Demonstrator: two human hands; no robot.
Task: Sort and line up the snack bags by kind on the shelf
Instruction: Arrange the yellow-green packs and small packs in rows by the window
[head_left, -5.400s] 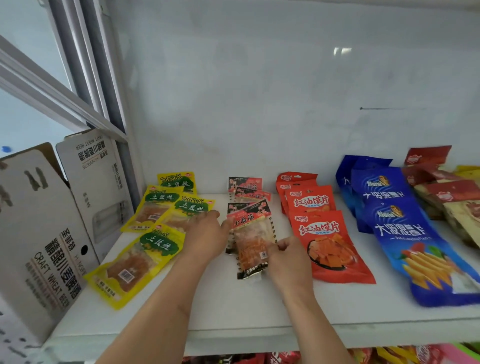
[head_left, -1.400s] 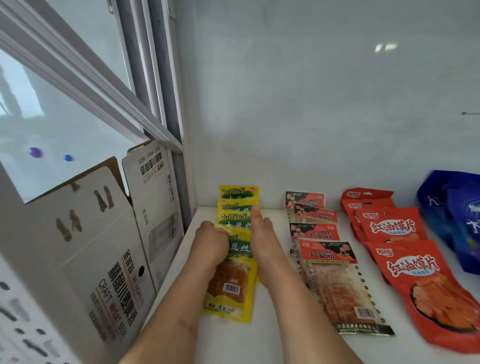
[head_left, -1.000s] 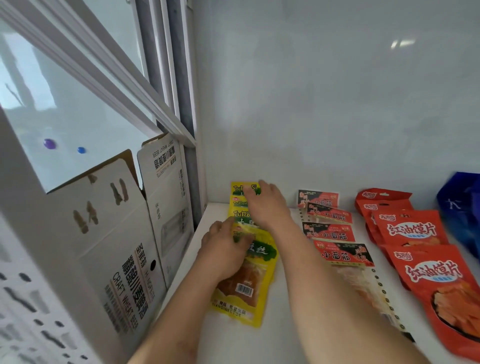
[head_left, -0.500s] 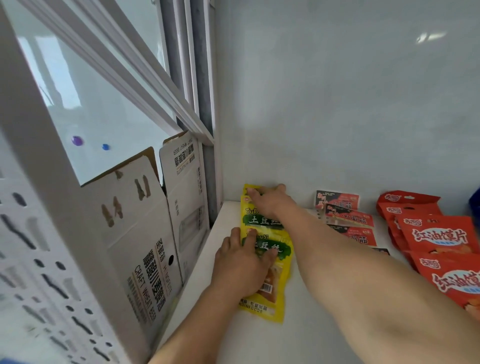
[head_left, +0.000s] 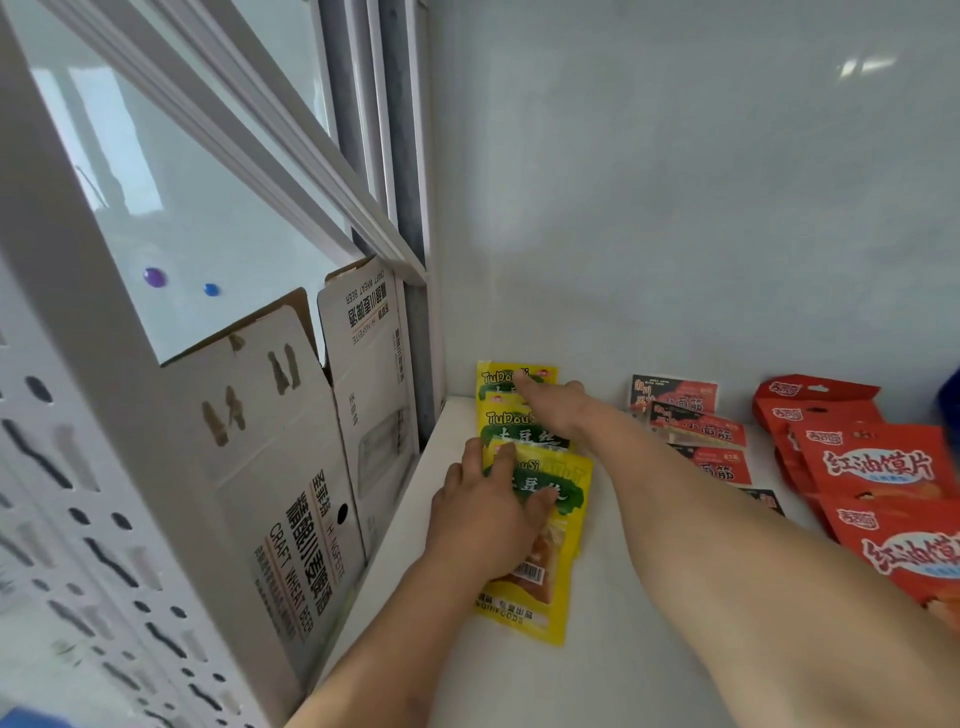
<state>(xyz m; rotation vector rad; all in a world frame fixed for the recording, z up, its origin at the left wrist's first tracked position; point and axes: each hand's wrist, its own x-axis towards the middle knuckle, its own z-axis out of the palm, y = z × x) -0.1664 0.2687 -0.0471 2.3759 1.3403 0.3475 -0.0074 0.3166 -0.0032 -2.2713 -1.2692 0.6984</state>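
**Yellow column squared up at the shelf's left end**

Left hand (head_left: 485, 525) flat, fingers straight, pressing the front yellow bag (head_left: 540, 551) down on the shelf (head_left: 649, 649). Right hand (head_left: 558, 402) now reached to the back wall, fingers extended onto the rearmost yellow bag (head_left: 511, 376), nothing gripped. Moments ago scattered and overlapping at angles; now stacked in one straight file beside the cardboard box (head_left: 311, 467). Black-red bags (head_left: 696, 431) and red bags (head_left: 872, 467) already in their own rows to the right. Yellow kind probably nearly finished.
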